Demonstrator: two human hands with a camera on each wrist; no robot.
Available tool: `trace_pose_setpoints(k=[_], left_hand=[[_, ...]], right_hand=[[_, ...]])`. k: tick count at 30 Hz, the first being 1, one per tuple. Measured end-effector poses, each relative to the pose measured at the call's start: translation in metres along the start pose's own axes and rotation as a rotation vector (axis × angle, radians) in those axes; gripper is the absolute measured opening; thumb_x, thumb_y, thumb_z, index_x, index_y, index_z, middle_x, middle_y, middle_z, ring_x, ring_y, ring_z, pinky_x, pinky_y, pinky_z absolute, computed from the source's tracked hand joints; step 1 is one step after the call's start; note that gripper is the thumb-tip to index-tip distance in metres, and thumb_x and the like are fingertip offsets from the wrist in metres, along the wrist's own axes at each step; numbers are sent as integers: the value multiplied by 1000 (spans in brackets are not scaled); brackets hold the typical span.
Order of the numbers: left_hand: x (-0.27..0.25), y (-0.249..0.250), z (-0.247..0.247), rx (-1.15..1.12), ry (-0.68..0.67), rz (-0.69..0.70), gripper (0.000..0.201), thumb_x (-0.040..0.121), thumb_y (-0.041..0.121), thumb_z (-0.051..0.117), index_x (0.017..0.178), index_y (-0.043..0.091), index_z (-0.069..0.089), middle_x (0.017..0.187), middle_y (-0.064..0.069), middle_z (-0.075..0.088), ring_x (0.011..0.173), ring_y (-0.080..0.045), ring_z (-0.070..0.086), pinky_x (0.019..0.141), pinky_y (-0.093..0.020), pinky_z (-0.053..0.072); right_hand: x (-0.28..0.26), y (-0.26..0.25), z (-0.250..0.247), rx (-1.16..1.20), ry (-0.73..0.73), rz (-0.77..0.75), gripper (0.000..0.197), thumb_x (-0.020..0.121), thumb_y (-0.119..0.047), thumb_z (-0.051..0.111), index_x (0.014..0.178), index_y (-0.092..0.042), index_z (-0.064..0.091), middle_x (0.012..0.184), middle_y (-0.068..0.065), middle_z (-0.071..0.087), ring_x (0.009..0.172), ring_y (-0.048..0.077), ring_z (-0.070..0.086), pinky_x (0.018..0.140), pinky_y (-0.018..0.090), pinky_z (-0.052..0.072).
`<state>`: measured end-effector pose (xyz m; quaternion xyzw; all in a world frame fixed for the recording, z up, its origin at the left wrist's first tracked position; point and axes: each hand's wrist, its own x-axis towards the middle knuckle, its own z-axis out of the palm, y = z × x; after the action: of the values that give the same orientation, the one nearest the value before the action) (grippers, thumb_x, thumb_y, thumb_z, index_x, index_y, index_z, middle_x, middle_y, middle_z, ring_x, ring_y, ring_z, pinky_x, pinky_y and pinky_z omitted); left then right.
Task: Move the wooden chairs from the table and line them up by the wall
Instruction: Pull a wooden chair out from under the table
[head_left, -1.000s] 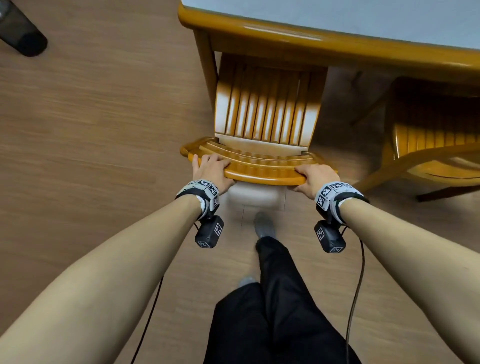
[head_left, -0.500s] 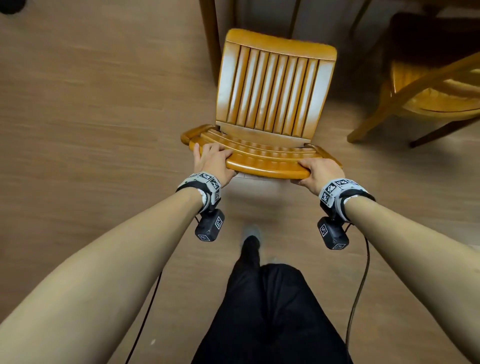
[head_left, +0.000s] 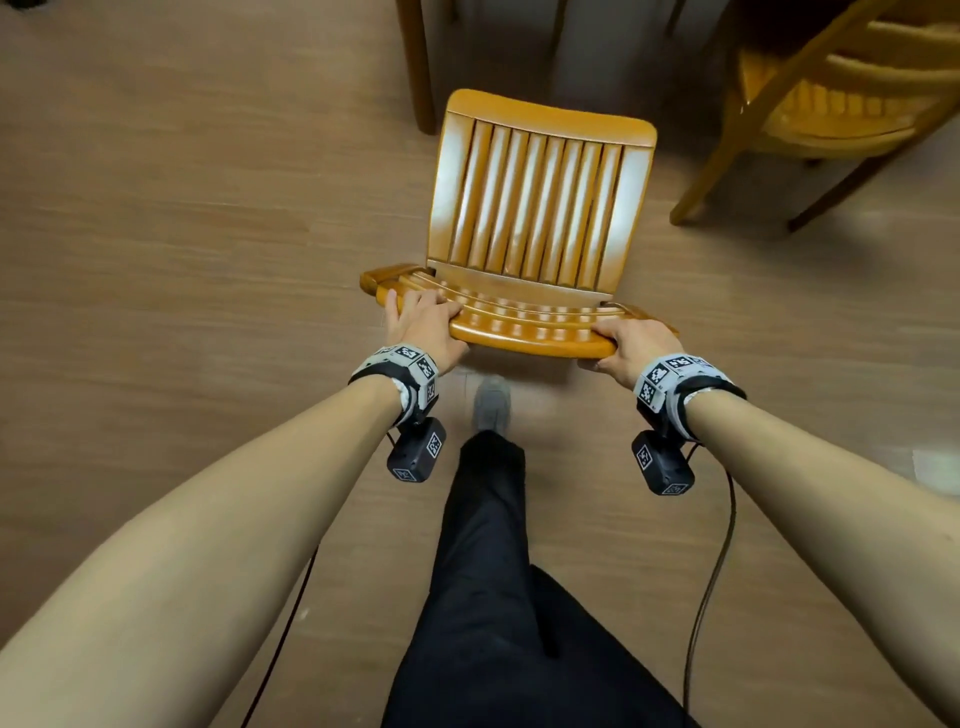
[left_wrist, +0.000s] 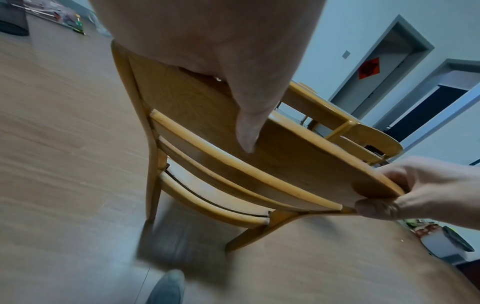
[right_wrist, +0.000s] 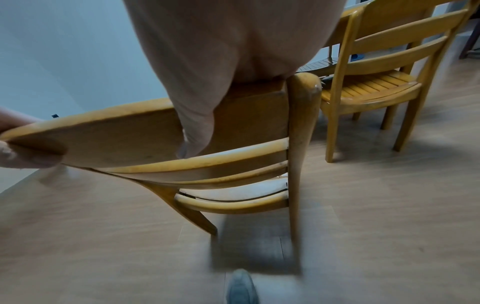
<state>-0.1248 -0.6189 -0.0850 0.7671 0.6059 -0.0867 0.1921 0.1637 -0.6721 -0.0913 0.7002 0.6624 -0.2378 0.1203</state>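
A glossy wooden chair (head_left: 535, 202) with a slatted seat stands on the floor in front of me, clear of the table. My left hand (head_left: 423, 325) grips the left end of its top back rail (head_left: 524, 338), thumb down the rear face. My right hand (head_left: 634, 345) grips the rail's right end the same way. From the left wrist view the chair back (left_wrist: 233, 156) shows from behind, with the right hand (left_wrist: 415, 189) at its far end. In the right wrist view the same chair back (right_wrist: 161, 139) runs left to the left hand (right_wrist: 20, 148).
A second wooden chair (head_left: 831, 98) stands at the upper right, seen also as the neighbouring chair (right_wrist: 376, 82). A table leg (head_left: 418, 62) rises beyond the held chair. My grey shoe (head_left: 491, 402) is just behind it. Wood floor (head_left: 182, 234) spreads open to the left.
The chair has come out from under the table toward me, with both hands keeping their grip on the back rail. The table top has left the head view.
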Motion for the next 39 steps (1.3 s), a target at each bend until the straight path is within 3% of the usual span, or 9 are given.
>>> trace_pose_setpoints(k=[7,10,13,20,30,33,36,39], left_hand=[[-133,8,53,-9,-73,10,63,84,50,66,141,30,51,145,-1,46,138,-26,31,119,-53,1],[-175,-1,74,-10,-108,31,67,84,54,64,144,30,46,151,0,40,141,-25,27,118,-54,1],[-207,-9,90,-7,-119,45,68,84,56,63,144,30,45,153,0,38,143,-25,25,119,-53,0],[-245,-24,104,13,-72,84,62,85,53,64,140,29,50,149,-1,42,141,-26,28,119,-54,1],[-284,-7,95,22,-127,95,60,86,48,63,141,27,50,150,0,42,142,-25,26,119,-54,-1],[-299,3,97,17,-141,75,59,87,47,62,141,27,49,150,0,42,143,-24,26,119,-54,-1],[-315,16,102,16,-156,50,59,87,47,61,142,27,49,150,1,43,142,-24,27,118,-55,0],[-329,28,108,9,-158,14,59,87,48,59,142,28,49,149,2,43,141,-23,28,118,-55,1]], right_hand=[[-120,-10,74,18,-14,-12,28,81,-47,76,98,-29,64,100,-4,69,98,29,65,73,30,46],[-161,-22,97,-5,-31,-38,52,82,-53,75,124,-23,63,120,-1,66,111,29,62,91,36,50],[-195,-36,117,-10,-48,-10,63,83,-54,73,133,-20,58,129,2,63,117,29,59,100,41,47],[-235,-56,146,-7,-24,25,62,84,-48,76,136,-18,57,130,4,63,118,31,59,102,42,46],[-271,-46,158,-17,-27,41,62,87,-44,75,141,-23,55,137,0,60,124,28,56,104,37,43],[-280,-36,161,-26,-10,3,53,85,-44,76,132,-24,61,132,0,64,120,27,58,103,38,45],[-290,-25,163,-40,10,-62,31,84,-41,75,108,-25,64,116,-1,69,107,25,62,94,39,45],[-294,-14,165,-62,22,-100,27,84,-41,75,103,-26,63,114,-1,69,107,25,62,95,40,43]])
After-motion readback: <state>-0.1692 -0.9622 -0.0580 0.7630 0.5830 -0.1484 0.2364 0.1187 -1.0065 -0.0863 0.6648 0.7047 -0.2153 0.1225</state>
